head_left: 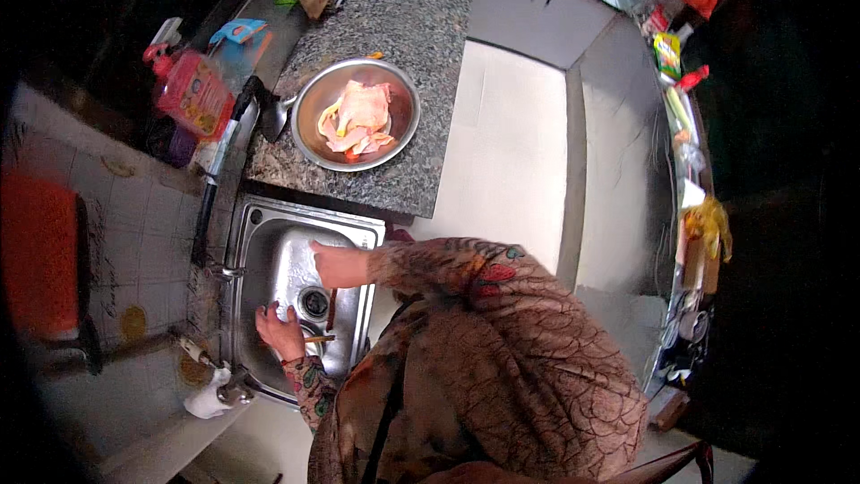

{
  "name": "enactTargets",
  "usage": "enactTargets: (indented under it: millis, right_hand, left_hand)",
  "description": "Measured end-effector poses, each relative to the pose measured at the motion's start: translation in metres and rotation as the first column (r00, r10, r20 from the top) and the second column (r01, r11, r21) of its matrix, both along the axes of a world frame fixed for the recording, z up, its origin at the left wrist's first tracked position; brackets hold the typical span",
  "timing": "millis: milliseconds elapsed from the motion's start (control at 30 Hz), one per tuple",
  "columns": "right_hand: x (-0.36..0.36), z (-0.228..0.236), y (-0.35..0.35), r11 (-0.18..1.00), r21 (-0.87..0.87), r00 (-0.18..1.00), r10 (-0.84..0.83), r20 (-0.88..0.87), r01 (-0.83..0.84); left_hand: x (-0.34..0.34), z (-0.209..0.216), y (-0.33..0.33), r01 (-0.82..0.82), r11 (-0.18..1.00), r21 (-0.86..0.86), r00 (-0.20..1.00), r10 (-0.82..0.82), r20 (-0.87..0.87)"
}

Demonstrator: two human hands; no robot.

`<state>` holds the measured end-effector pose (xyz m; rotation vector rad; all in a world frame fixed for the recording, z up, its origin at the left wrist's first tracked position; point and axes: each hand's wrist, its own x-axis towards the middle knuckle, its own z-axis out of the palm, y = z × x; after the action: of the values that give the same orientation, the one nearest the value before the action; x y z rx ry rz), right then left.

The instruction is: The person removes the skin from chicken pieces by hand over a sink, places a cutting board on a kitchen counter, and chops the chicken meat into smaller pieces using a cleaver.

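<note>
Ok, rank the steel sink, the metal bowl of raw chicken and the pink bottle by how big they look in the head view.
1. Steel sink, largest.
2. Metal bowl, clearly smaller.
3. Pink bottle, smallest.
The fisheye bends things near the rim, so apparent size is only rough.

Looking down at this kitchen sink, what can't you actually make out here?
- What the left hand and right hand hold in the sink: thin brown sticks, too small to name, and each grip is unclear.
- The meat in the metal bowl: pale pink pieces, kind unclear.
- The person's lower body: hidden by the patterned sleeves and back.
- The shelf items at right: tiny, bent by the lens.
- The picture's corners: black.
</note>
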<state>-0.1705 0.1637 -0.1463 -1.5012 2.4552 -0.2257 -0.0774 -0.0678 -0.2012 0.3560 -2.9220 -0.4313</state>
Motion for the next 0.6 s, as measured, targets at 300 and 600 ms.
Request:
enactTargets:
  millis: [300,600]
  right_hand:
    - [0.047,0.183,0.243,0.317,-0.888,0.906,-0.368,0.208,0.333]
    - [0.28,0.314,0.408,0.332,-0.943,0.604,-0.745,-0.282,-0.031]
  left_hand:
    - [-0.004,0.025,0.03,0.075,0.987,-0.144,0.996,-0.068,0.056]
    - [-0.063,0.082,0.182,0.399,0.896,-0.193,0.907,-0.417,-0.064]
